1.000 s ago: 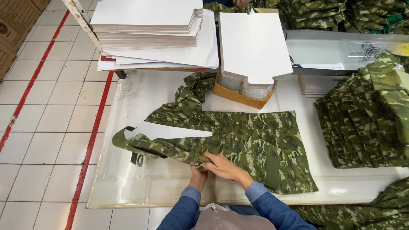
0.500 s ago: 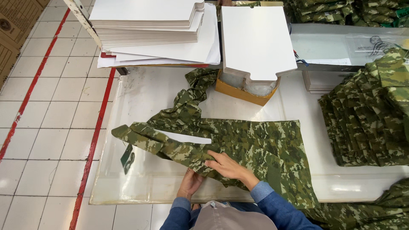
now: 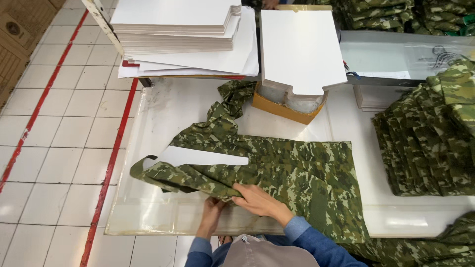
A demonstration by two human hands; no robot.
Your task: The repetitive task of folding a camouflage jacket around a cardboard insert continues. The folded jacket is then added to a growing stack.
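A white bench (image 3: pixel 163 109) carries a camouflage shirt (image 3: pixel 297 173) spread flat across its middle, reaching to the near edge. A stack of white cardboard sheets (image 3: pixel 178 24) sits at the far left corner, and a pile of folded camouflage garments (image 3: pixel 430 143) lies along the right edge. A white cardboard insert (image 3: pixel 198 157) shows at the shirt's left end, partly wrapped by cloth. The right hand (image 3: pixel 255 200) lies flat, fingers spread, pressing the folded fabric near the front edge. The left hand (image 3: pixel 213 206) curls under that fold, gripping the cloth's edge.
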